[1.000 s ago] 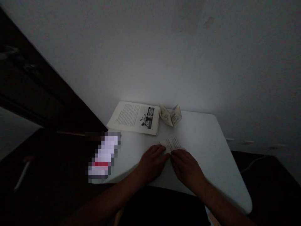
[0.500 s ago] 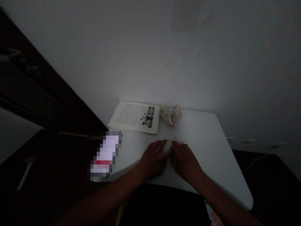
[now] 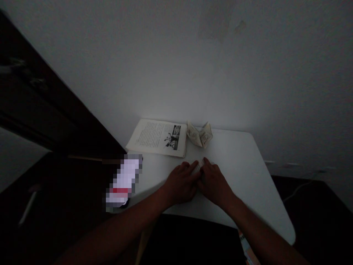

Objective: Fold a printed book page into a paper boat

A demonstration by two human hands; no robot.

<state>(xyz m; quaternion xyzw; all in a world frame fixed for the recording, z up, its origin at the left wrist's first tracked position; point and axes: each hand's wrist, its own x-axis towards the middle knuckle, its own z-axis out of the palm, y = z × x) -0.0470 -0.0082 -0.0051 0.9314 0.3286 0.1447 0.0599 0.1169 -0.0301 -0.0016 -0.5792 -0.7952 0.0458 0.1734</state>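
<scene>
A small piece of printed paper (image 3: pixel 201 163) lies low over the white table, mostly covered by my fingers. My left hand (image 3: pixel 183 183) grips it from the left, fingertips pressed on its near part. From the right, my right hand (image 3: pixel 213 180) holds the same paper, its fingers bent and touching those of the left. Just beyond my hands stands a folded paper shape (image 3: pixel 199 135) with two upright points, made of printed paper. How the held piece is folded is hidden.
The white table (image 3: pixel 234 158) stands against a pale wall. A booklet (image 3: pixel 157 138) with printed text and a picture lies at its back left. A phone with a blurred-out screen (image 3: pixel 124 180) sits at the left edge. A dark door (image 3: pixel 41 95) is on the left.
My fingers have drawn closer together over the paper, and less of it shows now. The folded paper shape and the booklet stay where they were.
</scene>
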